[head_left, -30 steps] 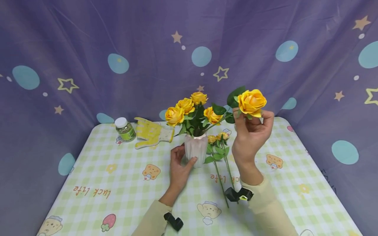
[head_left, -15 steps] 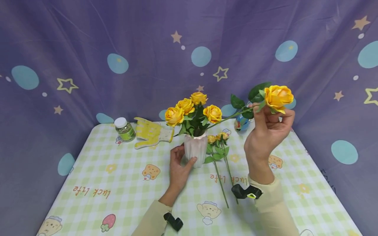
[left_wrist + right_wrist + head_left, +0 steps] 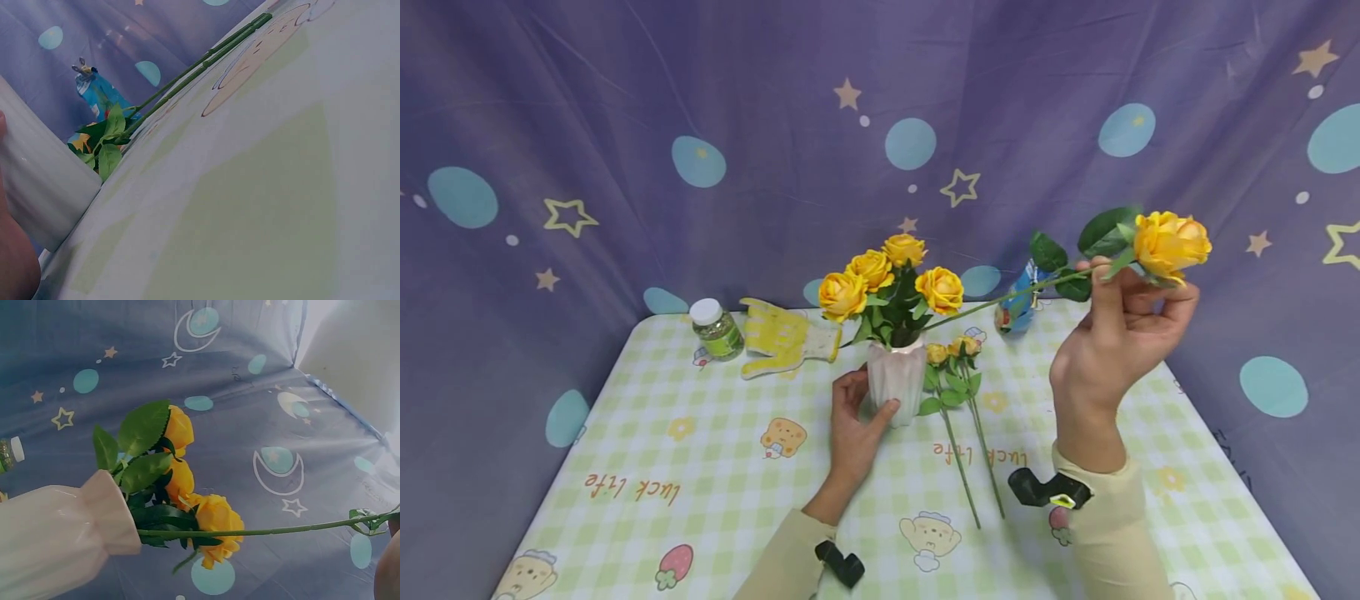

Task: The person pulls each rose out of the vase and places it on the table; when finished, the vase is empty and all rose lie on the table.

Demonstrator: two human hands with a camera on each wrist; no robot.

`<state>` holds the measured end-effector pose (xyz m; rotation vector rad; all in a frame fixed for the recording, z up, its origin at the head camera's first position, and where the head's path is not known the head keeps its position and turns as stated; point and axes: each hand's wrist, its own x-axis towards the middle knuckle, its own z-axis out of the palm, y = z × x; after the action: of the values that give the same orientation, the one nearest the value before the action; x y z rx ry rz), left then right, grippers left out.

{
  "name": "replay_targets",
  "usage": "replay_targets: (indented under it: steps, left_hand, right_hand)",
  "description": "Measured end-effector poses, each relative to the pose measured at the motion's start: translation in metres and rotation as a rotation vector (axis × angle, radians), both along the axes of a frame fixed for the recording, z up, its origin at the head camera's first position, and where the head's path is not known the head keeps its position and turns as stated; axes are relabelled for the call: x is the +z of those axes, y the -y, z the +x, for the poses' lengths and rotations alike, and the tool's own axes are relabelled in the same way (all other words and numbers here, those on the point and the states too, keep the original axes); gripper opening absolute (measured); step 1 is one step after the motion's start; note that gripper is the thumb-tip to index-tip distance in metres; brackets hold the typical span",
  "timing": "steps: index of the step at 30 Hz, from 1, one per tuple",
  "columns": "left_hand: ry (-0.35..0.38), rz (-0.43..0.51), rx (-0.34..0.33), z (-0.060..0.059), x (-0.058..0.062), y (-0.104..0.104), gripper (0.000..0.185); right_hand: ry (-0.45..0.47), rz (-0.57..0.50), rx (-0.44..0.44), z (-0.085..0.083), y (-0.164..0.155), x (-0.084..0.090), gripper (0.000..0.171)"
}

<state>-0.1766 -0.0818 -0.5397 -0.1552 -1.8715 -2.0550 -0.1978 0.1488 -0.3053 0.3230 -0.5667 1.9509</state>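
Note:
A white ribbed vase stands mid-table with three yellow roses in it. My left hand grips the vase's lower left side; in the left wrist view the vase wall shows at the left. My right hand is raised at the right and pinches the stem of a yellow rose just under its bloom. That long stem slants down to the vase mouth; the right wrist view shows the stem meeting the vase. Two small-budded stems lie on the table right of the vase.
A yellow glove and a white-capped jar lie at the table's back left. A blue bottle stands at the back behind the held stem. The checked tablecloth covers the table; purple patterned cloth hangs behind and at both sides.
My right hand has carried the rose up and to the right, drawing its stem out of the vase. The blue bottle came into sight. The left hand stays on the vase.

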Motion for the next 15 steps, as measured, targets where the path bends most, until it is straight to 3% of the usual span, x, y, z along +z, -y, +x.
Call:
replay_targets:
  steps: [15]
  left_hand:
    - [0.006, -0.002, 0.0, 0.0, -0.001, 0.0, 0.062]
  right_hand:
    - [0.0, -0.107, -0.015, 0.002, -0.027, 0.003, 0.048]
